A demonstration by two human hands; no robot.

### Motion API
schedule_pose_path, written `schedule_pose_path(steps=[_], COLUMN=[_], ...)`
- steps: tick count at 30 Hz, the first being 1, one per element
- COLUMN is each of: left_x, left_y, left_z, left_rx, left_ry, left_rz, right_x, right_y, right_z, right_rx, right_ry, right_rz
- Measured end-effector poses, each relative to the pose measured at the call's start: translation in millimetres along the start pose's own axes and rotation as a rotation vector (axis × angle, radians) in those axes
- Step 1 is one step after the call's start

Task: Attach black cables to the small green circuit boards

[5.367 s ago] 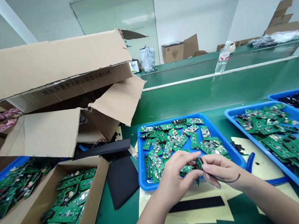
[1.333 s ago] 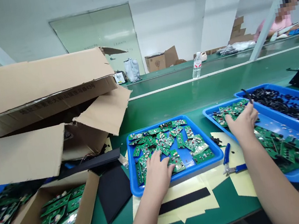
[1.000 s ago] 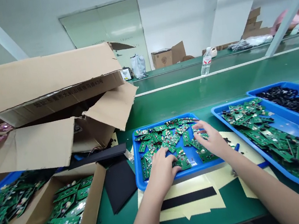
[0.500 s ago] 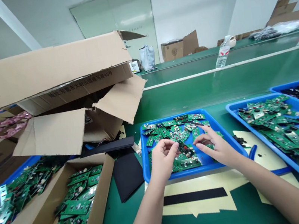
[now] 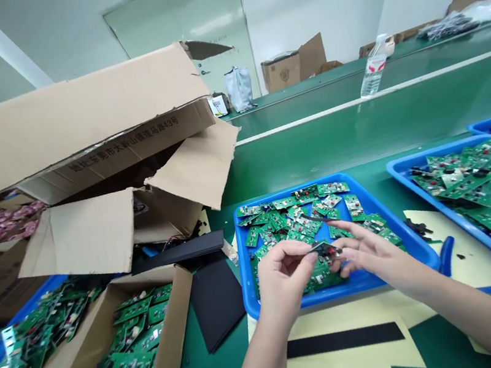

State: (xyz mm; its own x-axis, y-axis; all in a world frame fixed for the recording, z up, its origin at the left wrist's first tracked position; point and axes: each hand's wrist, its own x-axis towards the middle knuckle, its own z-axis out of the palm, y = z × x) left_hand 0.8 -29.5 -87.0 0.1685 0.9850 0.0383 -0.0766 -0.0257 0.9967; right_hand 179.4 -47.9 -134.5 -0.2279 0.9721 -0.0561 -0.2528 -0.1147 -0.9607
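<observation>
My left hand (image 5: 283, 277) pinches a small green circuit board (image 5: 325, 250) between thumb and fingertips, just above the front of the middle blue tray (image 5: 415, 241). My right hand (image 5: 371, 254) meets it from the right, its fingers curled against the same board. Beneath both hands the tray holds several loose green circuit boards (image 5: 298, 219).
A cardboard box of boards (image 5: 126, 346) sits front left, a torn large carton (image 5: 80, 142) behind it. A second blue tray of boards (image 5: 469, 186) lies right. Blue-handled pliers (image 5: 452, 251), yellow paper with a black strip (image 5: 344, 339), black sheets (image 5: 210, 289) and a far water bottle (image 5: 371, 67) are around.
My right hand came back from the right tray to the middle one. My left hand lifted a board out of the pile, and both hands now meet on it.
</observation>
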Motion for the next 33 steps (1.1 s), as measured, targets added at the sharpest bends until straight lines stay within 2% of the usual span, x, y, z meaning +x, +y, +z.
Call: schedule_pose_path(steps=[5,8,10,16,20,24,30,33], left_x=[-8,-8,-8,-9,-13,-12,-4,0], left_y=[6,6,4,-11,-22,-23,-16,-16], left_z=[0.3,1.6,3.5,14.2,20.0,21.6,20.5,18.8], left_rx=[0.274,0.320,0.264,0.021,-0.086,-0.154,-0.422,-0.501], left_ry=[-0.161,-0.159,-0.125,-0.120,-0.135,-0.106,0.034,0.069], left_rz=[0.360,0.415,0.342,-0.048,-0.109,-0.156,-0.431,-0.475], right_x=[2,0,-1,-1,-1,-2,-2,-2], right_y=[-14,-20,-21,-11,-6,-8,-13,-17], right_z=[-2,-2,-1,3,4,5,3,1], right_rx=[0.160,0.202,0.208,0.122,0.094,0.041,0.037,-0.017], right_ry=[0.043,0.101,0.125,0.194,0.218,0.213,0.234,0.274], right_rz=[0.089,0.058,0.016,-0.093,-0.120,-0.118,-0.122,-0.120])
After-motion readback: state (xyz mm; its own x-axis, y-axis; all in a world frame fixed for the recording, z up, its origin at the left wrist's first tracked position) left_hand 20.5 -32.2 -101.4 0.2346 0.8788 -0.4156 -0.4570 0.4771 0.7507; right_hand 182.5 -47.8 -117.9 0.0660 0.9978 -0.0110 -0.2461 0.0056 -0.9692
